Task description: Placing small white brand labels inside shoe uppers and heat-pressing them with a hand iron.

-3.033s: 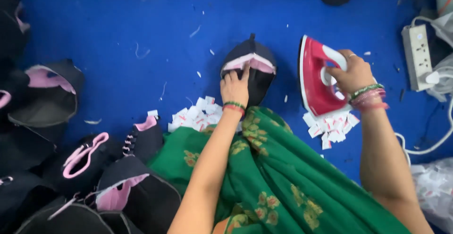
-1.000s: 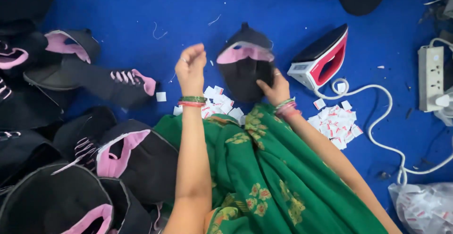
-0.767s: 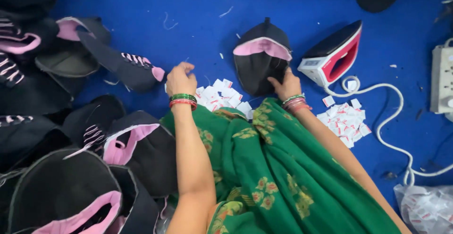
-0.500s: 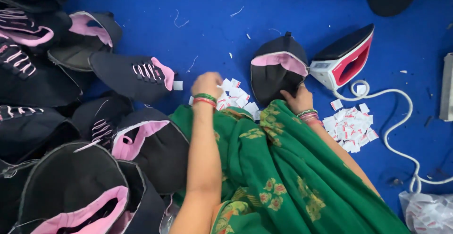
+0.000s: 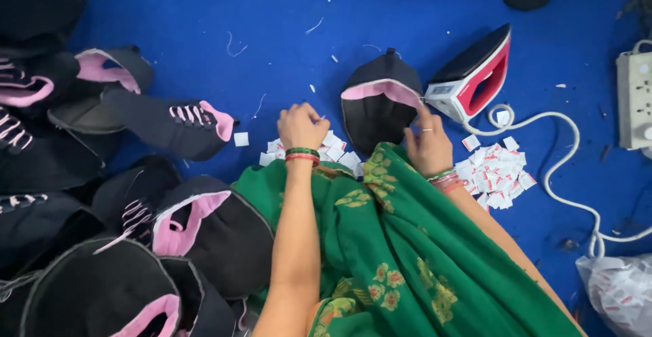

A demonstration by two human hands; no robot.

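Left hand (image 5: 301,125) sits fist-like, fingers curled down into a small pile of white paper labels (image 5: 333,152) on the blue mat (image 5: 285,11); probably pinching one, but the fingertips are hidden so cannot tell if it actually grips anything. Right hand (image 5: 428,145) is not closed around anything, index finger stretched out and pressing the pink-lined edge of a black shoe upper (image 5: 380,99), which lies flat on the mat just far of the green patterned cloth (image 5: 407,255) over the person's lap. Upper is between the two hands, closer to the right one. Red and white iron (image 5: 475,75) rests tilted on its side just right of the upper, touching or nearly touching it; its white cord (image 5: 564,174) loops off to the right and near side. A second scatter of white labels (image 5: 496,174) lies right of the right hand, under the cord's bend. White power strip (image 5: 635,92) at the far right edge. Heap of black and pink shoe uppers (image 5: 102,208) fills the left side, one laced piece (image 5: 176,123) lying just left of the left hand, a single label beside it. Clear plastic bag (image 5: 618,289) at near right corner. Thread scraps dot the mat.
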